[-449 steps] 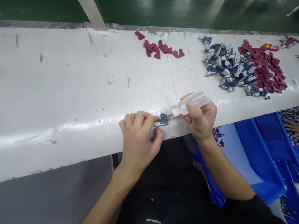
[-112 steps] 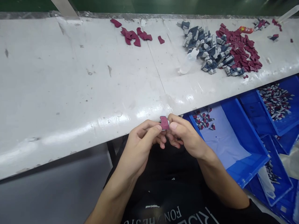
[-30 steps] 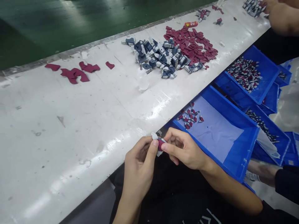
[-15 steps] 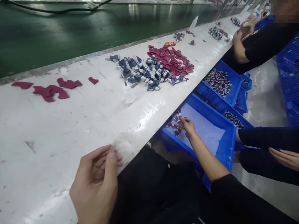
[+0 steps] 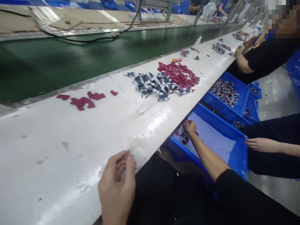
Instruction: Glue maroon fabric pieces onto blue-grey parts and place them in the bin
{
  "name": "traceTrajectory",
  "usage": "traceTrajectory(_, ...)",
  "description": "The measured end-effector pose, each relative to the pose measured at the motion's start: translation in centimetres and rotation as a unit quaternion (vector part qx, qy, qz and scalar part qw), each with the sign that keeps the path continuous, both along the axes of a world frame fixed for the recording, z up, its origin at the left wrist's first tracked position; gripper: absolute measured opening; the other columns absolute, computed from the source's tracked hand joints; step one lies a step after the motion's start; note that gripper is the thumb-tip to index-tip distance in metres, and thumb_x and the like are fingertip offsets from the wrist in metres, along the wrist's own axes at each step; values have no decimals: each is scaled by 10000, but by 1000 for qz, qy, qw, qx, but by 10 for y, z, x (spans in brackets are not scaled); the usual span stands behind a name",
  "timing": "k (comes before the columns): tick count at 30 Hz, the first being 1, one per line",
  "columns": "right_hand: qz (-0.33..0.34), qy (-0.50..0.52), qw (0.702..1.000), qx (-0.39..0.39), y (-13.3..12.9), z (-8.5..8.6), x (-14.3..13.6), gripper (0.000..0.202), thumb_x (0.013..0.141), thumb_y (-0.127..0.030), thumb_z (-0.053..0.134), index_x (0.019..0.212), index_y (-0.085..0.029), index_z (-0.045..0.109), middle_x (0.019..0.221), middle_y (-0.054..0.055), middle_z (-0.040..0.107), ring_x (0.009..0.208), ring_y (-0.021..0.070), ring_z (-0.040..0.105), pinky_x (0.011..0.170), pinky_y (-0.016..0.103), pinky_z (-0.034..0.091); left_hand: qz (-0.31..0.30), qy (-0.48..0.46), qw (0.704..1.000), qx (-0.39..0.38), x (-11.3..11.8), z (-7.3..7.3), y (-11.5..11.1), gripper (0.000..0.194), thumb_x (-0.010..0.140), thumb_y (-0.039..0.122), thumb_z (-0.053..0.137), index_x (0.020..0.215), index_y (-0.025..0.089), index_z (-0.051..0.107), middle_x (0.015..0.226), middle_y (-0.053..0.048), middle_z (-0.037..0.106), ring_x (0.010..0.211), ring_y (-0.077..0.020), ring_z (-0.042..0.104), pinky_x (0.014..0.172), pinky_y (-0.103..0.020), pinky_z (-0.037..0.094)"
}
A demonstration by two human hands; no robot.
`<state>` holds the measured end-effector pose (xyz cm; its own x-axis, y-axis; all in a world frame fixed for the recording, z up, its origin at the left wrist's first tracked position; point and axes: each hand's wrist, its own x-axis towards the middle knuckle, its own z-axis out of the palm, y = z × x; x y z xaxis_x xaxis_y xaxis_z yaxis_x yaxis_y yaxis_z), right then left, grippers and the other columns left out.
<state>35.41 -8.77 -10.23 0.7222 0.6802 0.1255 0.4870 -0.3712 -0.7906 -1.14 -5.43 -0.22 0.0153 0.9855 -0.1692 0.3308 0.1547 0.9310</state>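
My left hand (image 5: 119, 182) rests at the near edge of the white table (image 5: 77, 150). Its fingers are loosely curled, the thumb stands apart from them, and it holds nothing. Down to the right, my right hand (image 5: 190, 126) reaches into a blue bin (image 5: 241, 156) lined with a white sheet (image 5: 214, 139). The fingers are bent in among small maroon-and-white pieces (image 5: 184, 137) at the bin's left end. Whatever is between the fingertips is hidden.
Grey-and-white parts (image 5: 154, 84) are heaped on the table beside flat maroon pieces (image 5: 181, 75); several loose maroon pieces (image 5: 82, 102) lie left. Another filled bin (image 5: 225, 90) stands behind. A co-worker's hand (image 5: 262, 145) is at the bin's right rim. A green belt (image 5: 93, 57) runs beyond.
The view has tilted up and left, showing more beyond the belt. My right hand has curled further into the bin's pieces. The co-worker's hand has come to the bin rim.
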Motion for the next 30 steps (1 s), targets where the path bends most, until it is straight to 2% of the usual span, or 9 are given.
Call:
traceTrajectory(4,-135,-23,985,101,-1,42,-43,314,1106,-495,637,937,-231,645,811,18,652,695,195,617,650,336,554,-12,-21,1000,11,2,0,-5,351,1023,573,732,1127,240,772,957,-53,774,888,-229,794,808,-355,704)
traceTrajectory(6,-144,-26,979,145,5,73,-67,302,1065,-527,642,944,-257,578,679,-48,533,575,189,527,572,334,464,-18,-29,999,12,4,5,-6,339,1039,565,719,1132,244,773,955,-56,763,881,-229,774,775,-352,687)
traceTrajectory(9,-19,-22,987,155,33,115,-99,233,1025,-461,693,1045,-230,677,915,49,702,780,228,675,720,376,552,-45,-24,999,14,5,11,2,341,1049,557,706,1180,248,766,975,-70,762,844,-230,757,682,-337,645)
traceTrajectory(11,63,-1,990,127,63,128,-113,336,913,-472,816,1116,-220,727,1048,75,749,760,211,672,703,374,565,-75,-5,997,35,4,12,14,317,1056,524,686,1199,248,750,1027,-82,769,850,-234,760,658,-335,626)
traceTrajectory(13,147,-21,987,65,93,126,-122,417,849,-475,869,1134,-204,730,1212,118,746,747,194,653,745,395,589,-88,31,992,90,5,12,29,239,1069,432,635,1187,248,732,1074,-83,764,887,-232,754,731,-364,640)
traceTrajectory(16,205,-103,973,3,132,115,-130,254,909,-435,791,954,-208,684,1137,112,718,783,215,637,797,405,586,-93,73,979,168,7,8,47,192,1041,307,576,1165,235,705,1042,-77,736,932,-240,734,821,-408,642)
traceTrajectory(19,170,-148,974,4,162,112,-128,142,965,-336,674,904,-226,609,1020,117,683,912,290,642,864,442,567,-85,82,974,193,11,1,55,163,1019,283,560,1105,236,690,1014,-75,709,955,-252,725,876,-438,639)
traceTrajectory(22,134,-199,971,-5,190,119,-119,101,923,-231,671,991,-209,598,1123,184,699,1128,376,606,1010,518,529,-78,86,972,205,14,-4,54,156,1030,287,555,1109,240,681,1021,-75,695,969,-258,721,887,-445,632)
traceTrajectory(30,198,-260,944,-43,222,128,-118,123,933,-124,675,1007,-202,616,1195,187,756,1235,402,588,1090,547,481,-76,87,970,213,11,-2,55,139,1032,259,566,1109,236,679,986,-53,699,897,-233,713,801,-399,607)
